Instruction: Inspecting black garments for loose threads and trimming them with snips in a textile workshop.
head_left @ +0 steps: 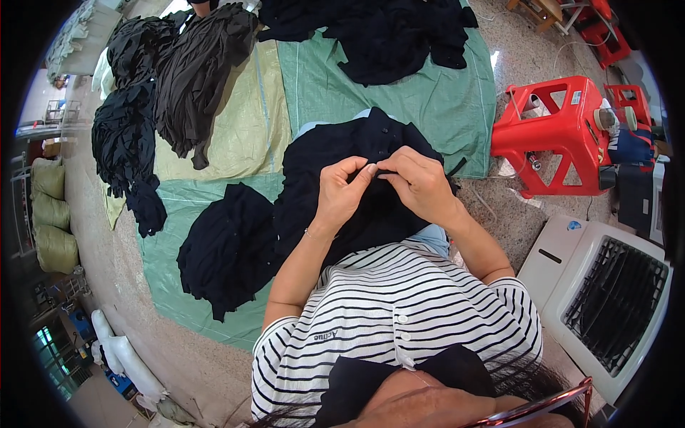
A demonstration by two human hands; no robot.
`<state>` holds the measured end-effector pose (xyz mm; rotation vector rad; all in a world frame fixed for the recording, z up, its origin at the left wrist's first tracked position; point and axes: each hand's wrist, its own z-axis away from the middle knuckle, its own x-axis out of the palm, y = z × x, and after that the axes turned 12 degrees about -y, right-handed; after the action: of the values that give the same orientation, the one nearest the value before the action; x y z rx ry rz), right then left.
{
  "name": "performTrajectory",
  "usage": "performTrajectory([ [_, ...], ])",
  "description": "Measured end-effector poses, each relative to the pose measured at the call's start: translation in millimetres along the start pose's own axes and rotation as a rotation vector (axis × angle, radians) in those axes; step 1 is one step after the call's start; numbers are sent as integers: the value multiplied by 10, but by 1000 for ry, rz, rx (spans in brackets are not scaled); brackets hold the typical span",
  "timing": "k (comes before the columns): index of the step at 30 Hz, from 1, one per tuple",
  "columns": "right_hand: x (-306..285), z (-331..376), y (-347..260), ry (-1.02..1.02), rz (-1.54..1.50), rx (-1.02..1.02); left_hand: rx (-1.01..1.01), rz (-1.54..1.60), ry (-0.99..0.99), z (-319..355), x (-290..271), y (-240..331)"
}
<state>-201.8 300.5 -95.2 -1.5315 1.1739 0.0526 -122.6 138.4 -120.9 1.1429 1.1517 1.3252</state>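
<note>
Navy cloth, a dark garment (349,185), lies across the person's lap. The left hand (341,191) and right hand (421,184) meet at its near middle, fingertips pinched shut on a small fold. A red stool (556,135) stands right.

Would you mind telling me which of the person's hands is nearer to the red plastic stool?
The right hand is nearer: the red plastic stool stands off to its right. The left hand is farther, on the other side, both pinching the dark garment.
</note>
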Motion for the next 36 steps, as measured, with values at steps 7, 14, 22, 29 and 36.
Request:
performTrajectory([
  [7,32,116,97,-59,-52,71,-5,-96,26,126,74,-99],
  [14,51,115,132,-87,-226,198,-107,-41,-24,149,33,-159],
  [22,239,218,347,-53,-1046,582,127,-9,165,127,226,-239],
  [29,167,209,245,-114,-790,592,-200,497,167,171,248,-235],
  [36,222,228,-205,30,179,45,-505,461,22,107,22,-273],
])
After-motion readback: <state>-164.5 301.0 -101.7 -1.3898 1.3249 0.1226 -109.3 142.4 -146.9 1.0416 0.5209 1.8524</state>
